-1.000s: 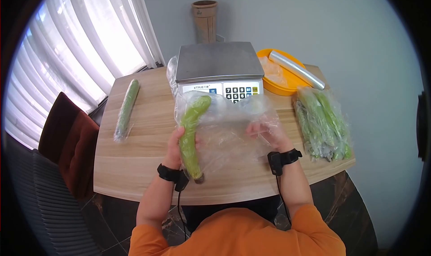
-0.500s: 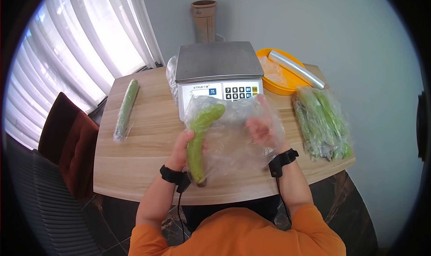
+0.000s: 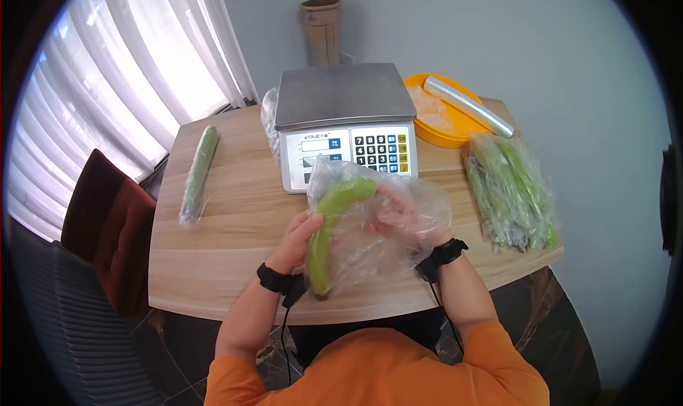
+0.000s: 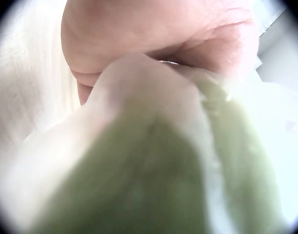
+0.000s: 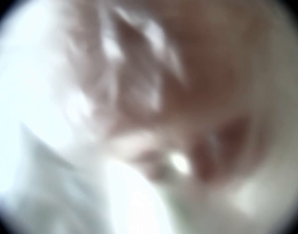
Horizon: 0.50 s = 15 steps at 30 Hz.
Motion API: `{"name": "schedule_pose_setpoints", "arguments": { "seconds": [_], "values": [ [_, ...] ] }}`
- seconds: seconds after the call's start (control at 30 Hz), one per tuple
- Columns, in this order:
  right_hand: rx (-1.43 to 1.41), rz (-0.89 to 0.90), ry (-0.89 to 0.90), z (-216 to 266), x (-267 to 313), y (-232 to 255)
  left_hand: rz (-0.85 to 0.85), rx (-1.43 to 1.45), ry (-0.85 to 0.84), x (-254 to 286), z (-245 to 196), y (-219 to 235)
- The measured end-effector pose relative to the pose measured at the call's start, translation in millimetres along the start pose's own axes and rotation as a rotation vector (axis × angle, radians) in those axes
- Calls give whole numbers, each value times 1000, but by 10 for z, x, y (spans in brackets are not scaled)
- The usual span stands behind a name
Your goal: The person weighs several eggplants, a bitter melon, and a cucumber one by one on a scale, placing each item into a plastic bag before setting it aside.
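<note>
A long, curved green gourd (image 3: 326, 239) lies inside a clear plastic bag (image 3: 356, 253), held above the front of the table. My left hand (image 3: 293, 241) grips the gourd through the film around its middle, thumb on the near side. In the left wrist view the gourd (image 4: 139, 180) fills the lower part, blurred, below the left hand (image 4: 154, 34). My right hand (image 3: 395, 217) shows through the film at the bag's right side, its fingers bent and holding the loose plastic close to the gourd's upper end. Film covers the right hand (image 5: 188, 73) in the blurred right wrist view.
A weighing scale (image 3: 346, 96) stands just beyond the hands. At left lies a wrapped long green vegetable (image 3: 199, 175). To the right are bagged leafy greens (image 3: 511, 192) and an orange tray (image 3: 455, 137) carrying a roll of plastic film (image 3: 469, 107). A chair (image 3: 107, 228) stands beside the table.
The left hand has carried the bagged gourd rightward and slightly nearer, its top tilting right. The right hand has moved left, fingers bending in, toward the gourd's upper end. More scale keys show.
</note>
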State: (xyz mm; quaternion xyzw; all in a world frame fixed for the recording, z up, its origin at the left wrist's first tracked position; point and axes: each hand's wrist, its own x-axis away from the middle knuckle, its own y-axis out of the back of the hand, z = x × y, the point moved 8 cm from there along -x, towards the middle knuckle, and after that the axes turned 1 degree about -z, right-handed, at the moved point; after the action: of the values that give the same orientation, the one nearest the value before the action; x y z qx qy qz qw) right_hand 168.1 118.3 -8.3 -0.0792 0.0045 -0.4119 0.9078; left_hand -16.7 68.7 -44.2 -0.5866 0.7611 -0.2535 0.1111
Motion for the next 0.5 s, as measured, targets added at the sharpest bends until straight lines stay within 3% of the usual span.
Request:
{"name": "schedule_pose_setpoints", "arguments": {
  "seconds": [0.1, 0.2, 0.3, 0.4, 0.5],
  "values": [
    [-21, -125, 68, 60, -3, 90, 26, -18, 38, 15, 12, -37],
    [130, -80, 88, 27, -93, 130, 61, -52, 49, -9, 42, -46],
    [348, -179, 150, 217, 5, 55, 68, -112, 80, -17, 82, -54],
    [162, -145, -7, 8, -46, 55, 69, -190, 112, -26, 108, -54],
    [49, -120, 55, -98, -70, 54, 7, -286, 35, -47, 39, -128]
  ]
}}
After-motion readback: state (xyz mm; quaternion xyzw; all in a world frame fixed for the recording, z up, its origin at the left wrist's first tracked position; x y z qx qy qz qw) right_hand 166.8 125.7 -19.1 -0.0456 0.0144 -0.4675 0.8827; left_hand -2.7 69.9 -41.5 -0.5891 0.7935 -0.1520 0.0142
